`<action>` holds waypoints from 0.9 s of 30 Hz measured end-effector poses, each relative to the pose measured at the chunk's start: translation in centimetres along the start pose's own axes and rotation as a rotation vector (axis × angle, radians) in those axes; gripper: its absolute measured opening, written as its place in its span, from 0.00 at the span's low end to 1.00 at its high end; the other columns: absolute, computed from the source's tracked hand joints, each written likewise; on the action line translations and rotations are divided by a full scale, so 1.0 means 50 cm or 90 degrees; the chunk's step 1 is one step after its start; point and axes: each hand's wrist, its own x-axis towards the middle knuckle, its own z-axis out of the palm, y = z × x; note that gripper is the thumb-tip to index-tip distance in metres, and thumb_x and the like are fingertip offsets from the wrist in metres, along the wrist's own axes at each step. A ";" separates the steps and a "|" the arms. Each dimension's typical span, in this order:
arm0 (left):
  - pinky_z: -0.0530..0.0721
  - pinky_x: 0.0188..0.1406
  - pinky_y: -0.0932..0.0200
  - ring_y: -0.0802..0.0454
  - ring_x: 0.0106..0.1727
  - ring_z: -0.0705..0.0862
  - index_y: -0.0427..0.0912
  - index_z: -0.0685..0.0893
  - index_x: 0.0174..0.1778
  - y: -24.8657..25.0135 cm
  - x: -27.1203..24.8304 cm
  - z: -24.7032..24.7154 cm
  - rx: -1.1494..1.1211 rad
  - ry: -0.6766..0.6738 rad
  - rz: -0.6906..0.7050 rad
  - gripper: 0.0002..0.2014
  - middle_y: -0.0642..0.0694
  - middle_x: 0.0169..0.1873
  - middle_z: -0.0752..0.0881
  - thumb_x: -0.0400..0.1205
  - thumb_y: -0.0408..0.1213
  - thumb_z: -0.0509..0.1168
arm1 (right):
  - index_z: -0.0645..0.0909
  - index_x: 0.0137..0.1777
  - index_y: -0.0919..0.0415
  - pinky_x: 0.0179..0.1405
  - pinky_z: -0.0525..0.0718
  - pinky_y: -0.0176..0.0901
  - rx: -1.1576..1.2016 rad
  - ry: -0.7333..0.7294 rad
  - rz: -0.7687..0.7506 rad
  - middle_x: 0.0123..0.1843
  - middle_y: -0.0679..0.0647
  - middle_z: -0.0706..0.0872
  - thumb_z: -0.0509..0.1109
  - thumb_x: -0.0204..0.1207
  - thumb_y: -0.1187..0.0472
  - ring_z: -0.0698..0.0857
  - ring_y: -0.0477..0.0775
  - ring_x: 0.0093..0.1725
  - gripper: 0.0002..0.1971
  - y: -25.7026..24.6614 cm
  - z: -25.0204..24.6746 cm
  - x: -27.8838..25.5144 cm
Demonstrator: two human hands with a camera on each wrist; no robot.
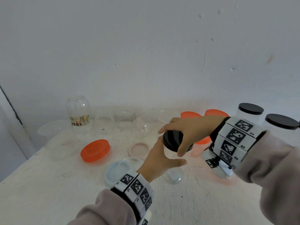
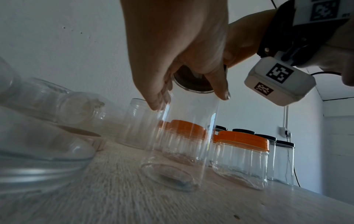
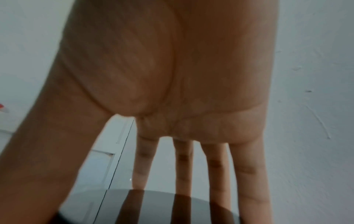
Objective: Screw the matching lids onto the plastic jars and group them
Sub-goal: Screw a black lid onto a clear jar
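Observation:
A clear plastic jar (image 2: pixel 182 144) stands upright on the white table (image 1: pixel 48 192). My left hand (image 1: pixel 155 159) grips its upper body from the near side, fingers and thumb curled round it. A glossy black lid (image 1: pixel 172 141) sits on the jar's mouth; from below it shows as a dark disc (image 2: pixel 193 81). My right hand (image 1: pixel 186 132) comes over from the right and holds the lid by its rim, thumb in front and fingers behind. In the right wrist view the fingers (image 3: pixel 249 174) reach down past the black lid (image 3: pixel 153 204). How far the lid is threaded on is hidden.
Two black-lidded jars (image 1: pixel 250 109) (image 1: pixel 281 120) and orange-lidded jars (image 1: pixel 216 113) (image 2: pixel 241 159) stand at the right. Open clear jars (image 1: pixel 78 111) line the back wall. An orange-lidded tub (image 1: pixel 95 151), a pink lid (image 1: pixel 138 149) and a pale blue lid (image 1: pixel 116 172) lie left of my hands.

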 end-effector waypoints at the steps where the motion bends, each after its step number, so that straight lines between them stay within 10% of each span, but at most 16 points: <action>1: 0.73 0.51 0.77 0.72 0.62 0.75 0.57 0.64 0.73 0.001 0.000 0.000 0.003 0.000 0.003 0.43 0.62 0.62 0.78 0.66 0.46 0.82 | 0.63 0.76 0.32 0.67 0.78 0.52 0.001 0.005 -0.008 0.66 0.42 0.68 0.80 0.65 0.44 0.72 0.51 0.68 0.41 0.001 -0.002 -0.001; 8: 0.74 0.56 0.71 0.67 0.64 0.76 0.54 0.65 0.75 0.000 -0.002 0.001 -0.006 -0.003 -0.001 0.44 0.60 0.64 0.78 0.66 0.47 0.82 | 0.68 0.73 0.40 0.51 0.79 0.43 -0.038 0.090 0.035 0.59 0.45 0.71 0.71 0.65 0.29 0.77 0.52 0.58 0.37 -0.007 0.015 0.008; 15: 0.73 0.51 0.76 0.73 0.61 0.75 0.56 0.65 0.72 -0.001 -0.001 0.004 -0.017 0.001 -0.004 0.41 0.62 0.63 0.77 0.67 0.45 0.81 | 0.59 0.79 0.34 0.66 0.77 0.52 -0.017 0.012 0.020 0.64 0.43 0.68 0.79 0.64 0.41 0.72 0.52 0.66 0.45 0.004 0.005 -0.001; 27: 0.76 0.59 0.68 0.66 0.63 0.77 0.56 0.67 0.73 0.001 -0.006 0.012 -0.038 0.029 -0.004 0.42 0.60 0.63 0.79 0.66 0.44 0.82 | 0.60 0.77 0.38 0.58 0.76 0.47 -0.014 0.150 -0.038 0.62 0.45 0.68 0.64 0.72 0.31 0.65 0.48 0.61 0.34 0.028 0.064 -0.020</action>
